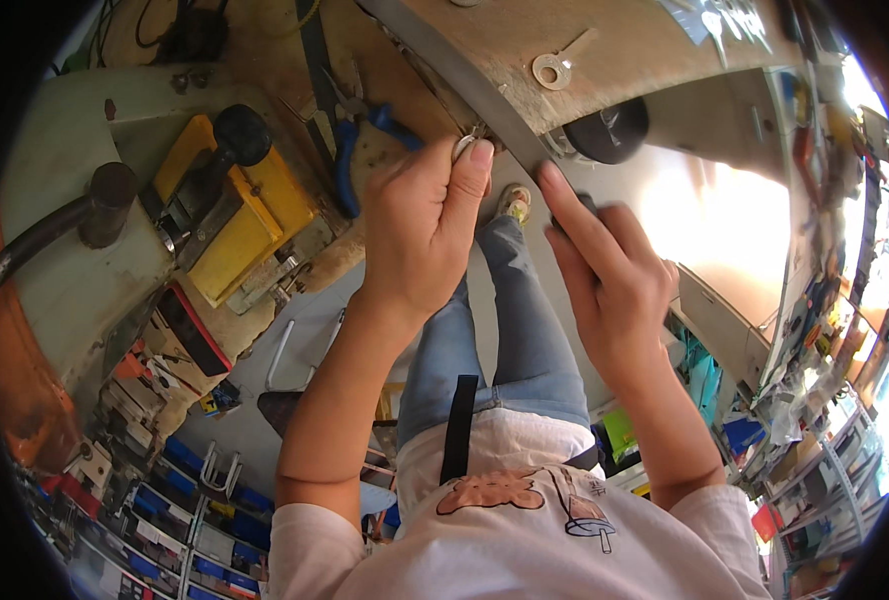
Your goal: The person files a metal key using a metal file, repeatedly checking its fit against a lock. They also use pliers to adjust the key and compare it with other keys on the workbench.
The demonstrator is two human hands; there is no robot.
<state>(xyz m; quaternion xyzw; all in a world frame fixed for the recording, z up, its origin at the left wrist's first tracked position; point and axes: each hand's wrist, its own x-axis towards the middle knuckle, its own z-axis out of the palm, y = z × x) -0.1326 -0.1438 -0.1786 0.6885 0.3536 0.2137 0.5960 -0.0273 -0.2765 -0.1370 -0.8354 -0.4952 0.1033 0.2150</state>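
Note:
My left hand (417, 228) is closed in front of the bench edge. Thumb and fingers pinch a small silvery key (463, 147), most of which they hide. My right hand (610, 275) grips the near end of a long, dark grey flat file (505, 122), its index finger laid along the tool. The file slants up and left past the key, close to my left thumb; whether they touch I cannot tell. Left of my left hand, pliers (346, 165) with blue handles lie on the bench. Beyond the file rests a loose key (553, 71) with a round, holed head.
At left stands a grey-green machine (75, 110) with a yellow part (255, 235), a black knob (242, 135) and a lever (113, 205). Several keys (730, 20) lie at the far right of the bench. Stocked shelves (830, 490) flank me; my legs are below the bench.

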